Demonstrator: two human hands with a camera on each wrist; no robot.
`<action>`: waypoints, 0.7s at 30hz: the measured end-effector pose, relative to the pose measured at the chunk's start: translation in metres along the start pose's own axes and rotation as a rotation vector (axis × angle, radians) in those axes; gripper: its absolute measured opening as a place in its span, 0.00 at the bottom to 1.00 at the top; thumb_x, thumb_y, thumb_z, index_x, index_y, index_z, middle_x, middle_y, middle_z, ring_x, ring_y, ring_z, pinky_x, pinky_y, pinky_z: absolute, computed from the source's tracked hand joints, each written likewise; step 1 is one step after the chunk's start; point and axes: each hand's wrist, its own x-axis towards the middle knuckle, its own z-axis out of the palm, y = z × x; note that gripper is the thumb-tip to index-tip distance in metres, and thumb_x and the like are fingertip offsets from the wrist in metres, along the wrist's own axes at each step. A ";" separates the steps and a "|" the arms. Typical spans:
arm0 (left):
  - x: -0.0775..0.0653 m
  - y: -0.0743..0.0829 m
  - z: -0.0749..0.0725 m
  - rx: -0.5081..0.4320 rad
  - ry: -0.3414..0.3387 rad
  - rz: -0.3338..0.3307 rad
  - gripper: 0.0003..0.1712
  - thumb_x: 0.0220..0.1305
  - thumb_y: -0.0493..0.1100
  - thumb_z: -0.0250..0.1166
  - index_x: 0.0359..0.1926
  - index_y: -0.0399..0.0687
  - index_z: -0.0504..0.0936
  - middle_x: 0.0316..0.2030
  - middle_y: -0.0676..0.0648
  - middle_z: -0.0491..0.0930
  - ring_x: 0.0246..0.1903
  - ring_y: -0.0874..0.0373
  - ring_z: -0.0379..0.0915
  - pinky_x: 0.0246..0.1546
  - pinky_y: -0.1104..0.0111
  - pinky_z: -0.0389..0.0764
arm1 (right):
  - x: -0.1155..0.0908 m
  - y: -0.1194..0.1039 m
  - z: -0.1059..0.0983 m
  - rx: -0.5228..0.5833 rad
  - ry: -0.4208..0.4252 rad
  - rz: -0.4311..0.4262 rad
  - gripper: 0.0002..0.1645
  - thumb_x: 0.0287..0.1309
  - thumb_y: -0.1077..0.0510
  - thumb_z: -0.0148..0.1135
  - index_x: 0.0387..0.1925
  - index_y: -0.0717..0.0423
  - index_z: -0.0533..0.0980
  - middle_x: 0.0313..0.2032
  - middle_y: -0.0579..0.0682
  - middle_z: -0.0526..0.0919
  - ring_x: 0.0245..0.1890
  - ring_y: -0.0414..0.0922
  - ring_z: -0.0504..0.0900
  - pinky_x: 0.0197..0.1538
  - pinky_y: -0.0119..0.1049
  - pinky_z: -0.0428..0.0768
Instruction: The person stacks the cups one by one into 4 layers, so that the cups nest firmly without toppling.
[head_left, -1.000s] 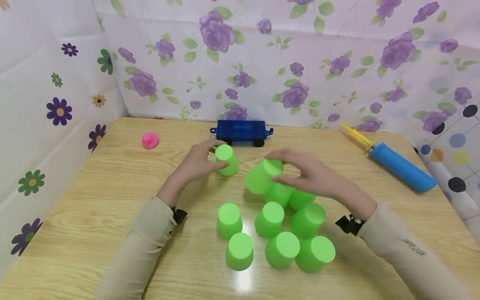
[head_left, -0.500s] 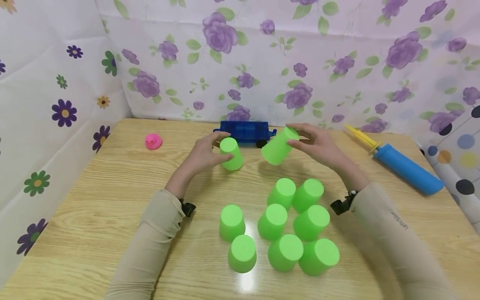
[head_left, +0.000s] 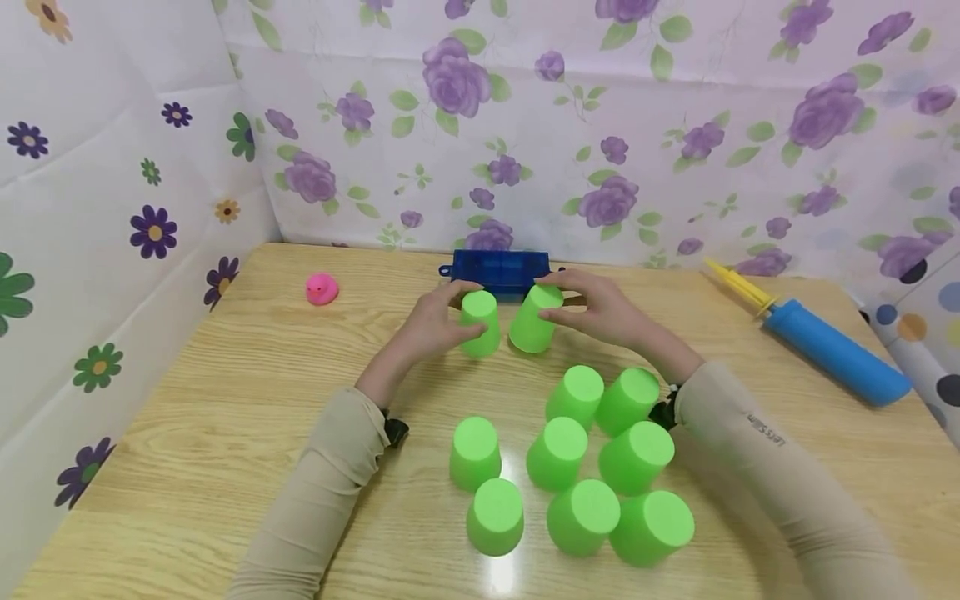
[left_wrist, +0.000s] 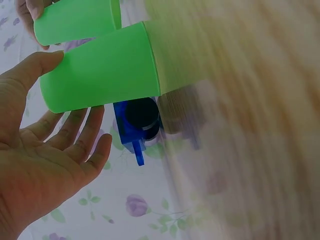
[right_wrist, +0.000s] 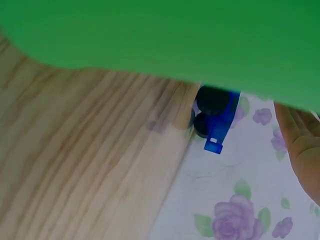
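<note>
Two upside-down green cups stand side by side before the blue toy wagon (head_left: 501, 268). My left hand (head_left: 427, 327) holds the left cup (head_left: 480, 332), thumb in front and fingers behind; the left wrist view shows this cup (left_wrist: 100, 70) with its rim at the wood. The right cup (head_left: 531, 327) leans slightly, its rim close over the table, and my right hand (head_left: 606, 312) grips its upper part. In the right wrist view a green surface (right_wrist: 165, 40) fills the top and hides most of the fingers.
Several more upside-down green cups (head_left: 564, 454) stand nearer on the wooden table (head_left: 247, 400). A pink toy duck (head_left: 322, 289) sits at the back left. At the right lies a blue hand pump (head_left: 836, 350) with a yellow nozzle end. Flowered cloth (head_left: 525, 125) hangs behind.
My right hand has carried its cup away from the group, back toward the wagon, then lowered it beside the left cup. The left hand keeps its hold on its cup.
</note>
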 end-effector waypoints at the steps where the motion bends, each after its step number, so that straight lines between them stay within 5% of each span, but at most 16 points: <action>1: 0.000 -0.001 0.000 0.005 0.001 0.001 0.32 0.53 0.42 0.70 0.59 0.47 0.71 0.48 0.45 0.75 0.50 0.50 0.70 0.52 0.54 0.71 | 0.001 0.000 0.002 0.004 -0.003 -0.009 0.30 0.56 0.50 0.64 0.60 0.54 0.71 0.58 0.52 0.73 0.56 0.48 0.73 0.52 0.43 0.78; 21: -0.003 -0.001 -0.004 -0.005 -0.027 0.019 0.34 0.56 0.41 0.69 0.63 0.45 0.66 0.57 0.43 0.73 0.58 0.48 0.69 0.60 0.58 0.68 | 0.000 0.000 0.019 0.015 -0.065 -0.076 0.31 0.54 0.62 0.65 0.60 0.61 0.69 0.58 0.58 0.72 0.59 0.54 0.70 0.55 0.48 0.75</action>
